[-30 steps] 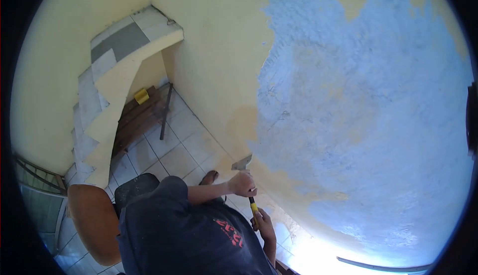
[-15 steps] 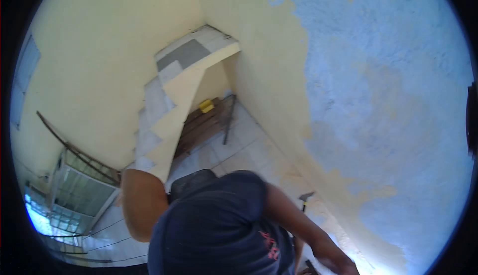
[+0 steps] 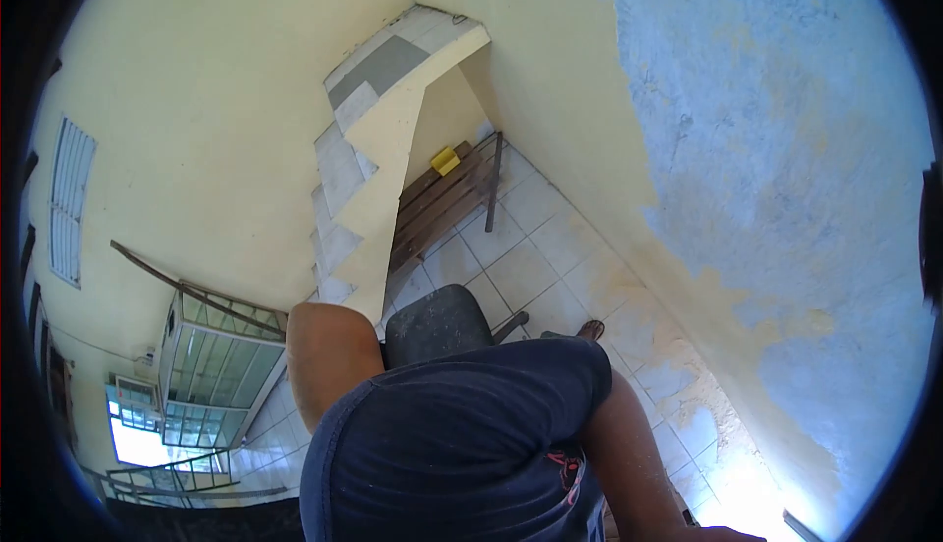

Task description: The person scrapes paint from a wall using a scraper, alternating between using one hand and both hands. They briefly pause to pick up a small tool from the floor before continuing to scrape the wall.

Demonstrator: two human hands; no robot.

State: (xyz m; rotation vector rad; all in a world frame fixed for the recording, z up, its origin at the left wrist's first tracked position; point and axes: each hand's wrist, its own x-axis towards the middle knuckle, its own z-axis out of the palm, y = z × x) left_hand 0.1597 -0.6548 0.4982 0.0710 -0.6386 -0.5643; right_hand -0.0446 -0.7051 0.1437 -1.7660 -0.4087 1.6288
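Note:
A bare forearm (image 3: 629, 454) comes out of a dark blue short sleeve (image 3: 491, 405) and runs down to the bottom edge. Only a small part of my right hand (image 3: 725, 535) shows there; its fingers are cut off, so any grip is hidden. Near it lies a small dark object (image 3: 690, 518), too cropped to make out. The tip of a flat, dark piece (image 3: 802, 525) shows farther right, beside the bright floor patch. My left hand is out of view.
A black chair seat (image 3: 439, 328) and a brown rounded backrest (image 3: 332, 360) stand beside my torso. Beyond are stairs (image 3: 393, 135), wooden slats (image 3: 442, 198) with a yellow object (image 3: 445, 161), and a peeling wall (image 3: 747, 169). A foot (image 3: 591, 330) rests on tiles.
The view has shifted, showing more floor and the window side. My right arm reaches lower, its hand mostly out of frame. The hammer on the floor no longer shows; a foot now does.

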